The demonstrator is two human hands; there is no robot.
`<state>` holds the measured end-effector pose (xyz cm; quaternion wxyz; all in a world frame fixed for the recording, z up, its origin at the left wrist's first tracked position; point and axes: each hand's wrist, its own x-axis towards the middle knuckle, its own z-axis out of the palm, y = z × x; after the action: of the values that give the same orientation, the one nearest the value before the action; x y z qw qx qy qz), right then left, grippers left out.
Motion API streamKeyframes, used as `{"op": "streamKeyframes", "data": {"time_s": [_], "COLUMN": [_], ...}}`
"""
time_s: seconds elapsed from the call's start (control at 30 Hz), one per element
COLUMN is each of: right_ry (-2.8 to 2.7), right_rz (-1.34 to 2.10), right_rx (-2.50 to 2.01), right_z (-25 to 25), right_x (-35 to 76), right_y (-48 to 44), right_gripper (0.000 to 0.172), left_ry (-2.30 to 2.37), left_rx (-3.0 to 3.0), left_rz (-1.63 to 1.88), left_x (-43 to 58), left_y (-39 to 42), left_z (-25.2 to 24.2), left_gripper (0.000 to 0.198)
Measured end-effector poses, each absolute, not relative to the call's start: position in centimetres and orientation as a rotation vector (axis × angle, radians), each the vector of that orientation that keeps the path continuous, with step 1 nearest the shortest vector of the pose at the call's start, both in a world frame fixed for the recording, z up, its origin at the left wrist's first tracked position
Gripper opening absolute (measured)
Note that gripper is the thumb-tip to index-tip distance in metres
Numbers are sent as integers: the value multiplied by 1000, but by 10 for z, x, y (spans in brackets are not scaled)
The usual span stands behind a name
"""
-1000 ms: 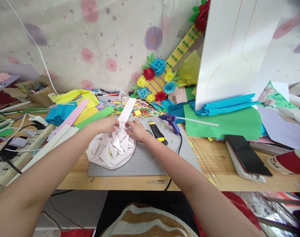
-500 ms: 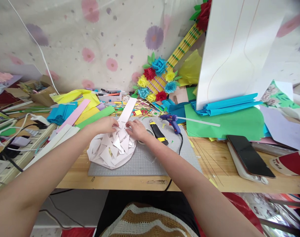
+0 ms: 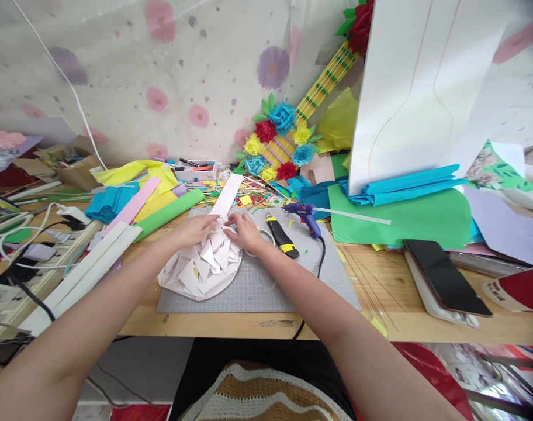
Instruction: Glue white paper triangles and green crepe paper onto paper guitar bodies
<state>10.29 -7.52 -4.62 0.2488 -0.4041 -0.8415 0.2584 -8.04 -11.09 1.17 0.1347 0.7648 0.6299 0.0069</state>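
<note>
The white paper form lies on the grey cutting mat, left of its middle. Its rounded body is largely layered with overlapping angular paper scraps, so that part seems well advanced; the flat, narrow white strip rising from it is plain, and looks like the part left without layering. The scraps stick up unevenly, with pointed corners, and 1 small gap shows a yellowish patch.

Both hands meet where body and strip join. The left hand has its fingers close together against the paper; whether they pinch a scrap, I cannot tell. The right hand touches just beside it, thumb and forefinger slightly apart; its grip is unclear too.

Right of them lie a black-and-yellow utility knife and a blue glue gun. A flower-trimmed yellow guitar leans behind the table.
</note>
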Motion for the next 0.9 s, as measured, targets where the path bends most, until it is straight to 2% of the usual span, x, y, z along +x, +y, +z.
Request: {"op": "streamKeyframes", "data": {"time_s": [0.4, 0.67, 0.9], "right_ry": [-2285, -2284, -2300], "right_rz": [758, 750, 728], "right_rx": [-1044, -1038, -1058], "right_z": [-48, -52, -50], "right_x": [103, 102, 102], "right_y": [-74, -73, -74], "right_gripper": [29, 29, 26], "left_ry": [1787, 1875, 1813], "left_rx": [2301, 2305, 2372], "left_rz": [-24, -48, -169], "left_x": [-72, -65, -56], "left_y": [-124, -112, -112], "left_z": [-7, -1, -13], "left_gripper": [57, 59, 59]}}
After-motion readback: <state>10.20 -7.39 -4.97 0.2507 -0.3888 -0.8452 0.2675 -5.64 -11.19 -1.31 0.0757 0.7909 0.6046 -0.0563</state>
